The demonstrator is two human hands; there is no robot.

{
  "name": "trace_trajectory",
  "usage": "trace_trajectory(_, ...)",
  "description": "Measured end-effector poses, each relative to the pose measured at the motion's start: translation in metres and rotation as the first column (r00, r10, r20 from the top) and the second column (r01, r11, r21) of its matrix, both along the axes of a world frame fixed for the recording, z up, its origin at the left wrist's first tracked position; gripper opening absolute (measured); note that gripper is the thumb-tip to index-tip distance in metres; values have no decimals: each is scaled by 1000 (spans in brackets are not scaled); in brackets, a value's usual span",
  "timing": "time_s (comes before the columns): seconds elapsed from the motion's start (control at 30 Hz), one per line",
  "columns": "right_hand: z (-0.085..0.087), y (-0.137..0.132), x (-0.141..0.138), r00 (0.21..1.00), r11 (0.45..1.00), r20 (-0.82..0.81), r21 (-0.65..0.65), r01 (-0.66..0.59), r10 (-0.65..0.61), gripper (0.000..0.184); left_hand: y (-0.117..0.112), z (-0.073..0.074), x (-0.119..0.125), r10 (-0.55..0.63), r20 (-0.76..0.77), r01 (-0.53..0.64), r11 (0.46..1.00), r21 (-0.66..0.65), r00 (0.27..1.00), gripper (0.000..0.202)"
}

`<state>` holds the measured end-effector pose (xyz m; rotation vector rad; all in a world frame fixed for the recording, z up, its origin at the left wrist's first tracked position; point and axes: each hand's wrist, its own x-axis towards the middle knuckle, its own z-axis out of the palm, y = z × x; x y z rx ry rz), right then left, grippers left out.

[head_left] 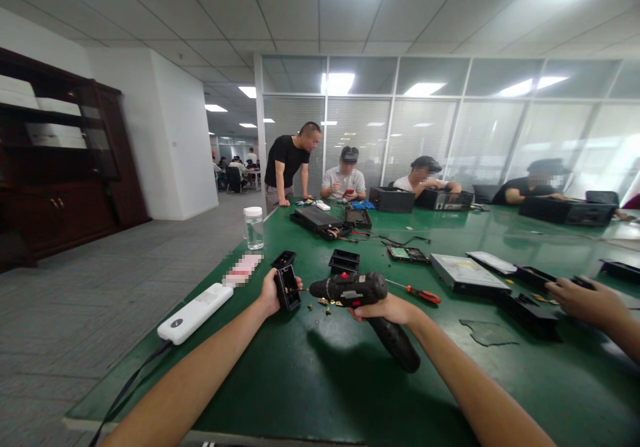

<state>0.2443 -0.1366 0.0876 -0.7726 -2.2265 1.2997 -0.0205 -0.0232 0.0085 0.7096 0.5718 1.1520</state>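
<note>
I observe the left hand (271,293) wrapped round a black plastic housing (288,288) over the green tabletop (280,380), its long axis near upright. The right hand (393,309) grips a cordless drill (353,289), bit (305,290) aimed leftward at the housing; contact I cannot confirm.

My left grip (271,295) holds a small black case (287,288) tilted above the green counter (240,393); my right grip (389,309) wraps around a black power drill (357,291), its tip pointing at the case. Small brass-coloured parts (328,311) lie near the drill, and an orange-handled screwdriver (424,295) lies just beyond my right wrist.
</note>
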Motion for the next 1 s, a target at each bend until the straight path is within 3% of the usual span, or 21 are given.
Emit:
trace_trajectory(0.37, -2, 2, 1, 999, 1000, 41, 9, 28, -29, 16, -5, 5, 1, 13, 17, -12, 998, -68, 1000, 45)
trace_trajectory(0.67, -1, 0, 1, 1000, 1000, 16, 1, 13, -13, 16, -1, 0, 0, 11, -1, -11, 1000, -14, 1000, 46)
trace_trajectory(1.0, -3, 2, 1, 996, 998, 60, -15, 67, -66, 13, -2, 1, 1, 16, 24, -14, 998, -56, 1000, 47)
